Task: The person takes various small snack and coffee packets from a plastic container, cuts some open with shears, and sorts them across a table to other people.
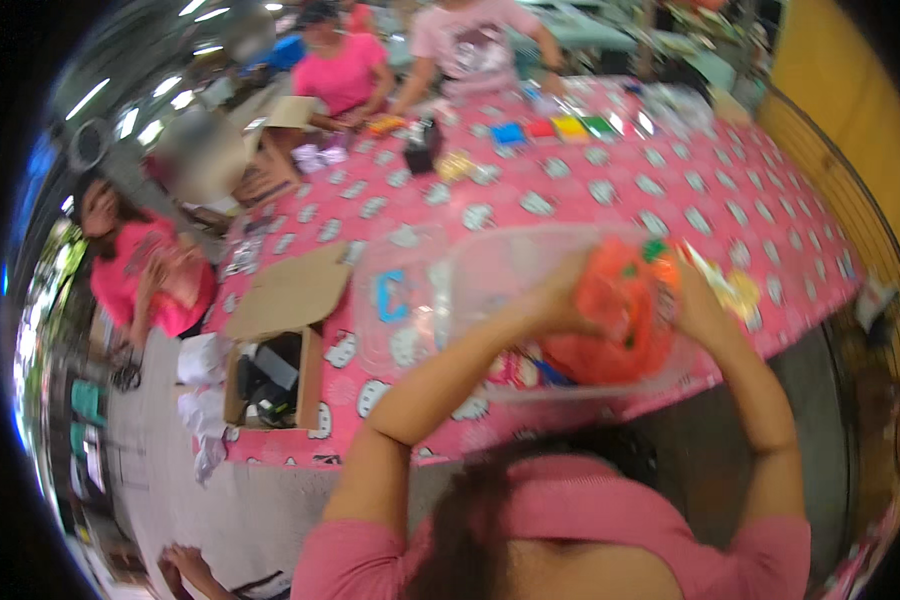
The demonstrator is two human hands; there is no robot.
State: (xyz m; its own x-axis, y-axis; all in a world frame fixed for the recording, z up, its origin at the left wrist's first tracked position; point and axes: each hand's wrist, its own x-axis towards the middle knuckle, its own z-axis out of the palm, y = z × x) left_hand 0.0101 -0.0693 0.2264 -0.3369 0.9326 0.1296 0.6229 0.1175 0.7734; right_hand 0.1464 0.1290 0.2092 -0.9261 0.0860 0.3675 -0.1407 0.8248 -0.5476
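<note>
My left hand [562,300] grips one side of a bright orange plastic bag [610,350], partly hidden by its folds. On the opposite side, my right hand [698,305] closes on the bag's upper edge. Green bits [655,250] show at its top. The bag is held low over a clear plastic bin [480,245], its lower part within the rim. Small colourful items [515,370] lie in the bin beside the bag, too blurred to name.
A clear lid [400,335] lies left of the bin. Further left stands an open cardboard box [310,385] holding dark items. Coloured packs [570,127] and a black box [422,147] lie across the pink patterned table [530,200]. Several people in pink are around it.
</note>
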